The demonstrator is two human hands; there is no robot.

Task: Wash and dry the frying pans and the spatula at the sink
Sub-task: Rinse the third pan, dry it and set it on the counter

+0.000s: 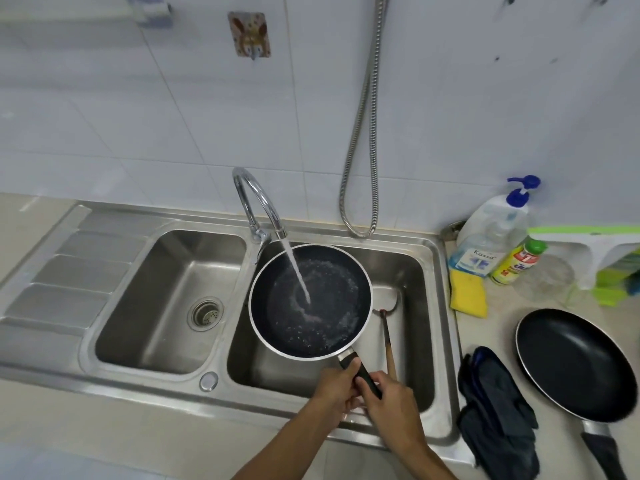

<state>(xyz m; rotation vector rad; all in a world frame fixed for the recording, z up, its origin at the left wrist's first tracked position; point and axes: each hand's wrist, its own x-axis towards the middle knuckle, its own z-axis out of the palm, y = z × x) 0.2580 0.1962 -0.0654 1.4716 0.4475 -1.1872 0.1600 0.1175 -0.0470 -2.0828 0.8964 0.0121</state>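
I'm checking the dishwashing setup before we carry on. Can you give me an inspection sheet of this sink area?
Surface: steel double sink, with a beige counter to its right; the faucet is running.
Job's things: frying pan held under the stream over the right basin, water pooling in it; spatula lying in that basin; second pan and dark cloth on the counter.
Clutter: yellow sponge, pump bottle, yellow bottle, white-and-green rack.
Hands: left hand and right hand both grip the pan's handle.
Cables: nothing seen; a metal hose hangs on the wall.
Surroundings: white tiled wall with a hook.
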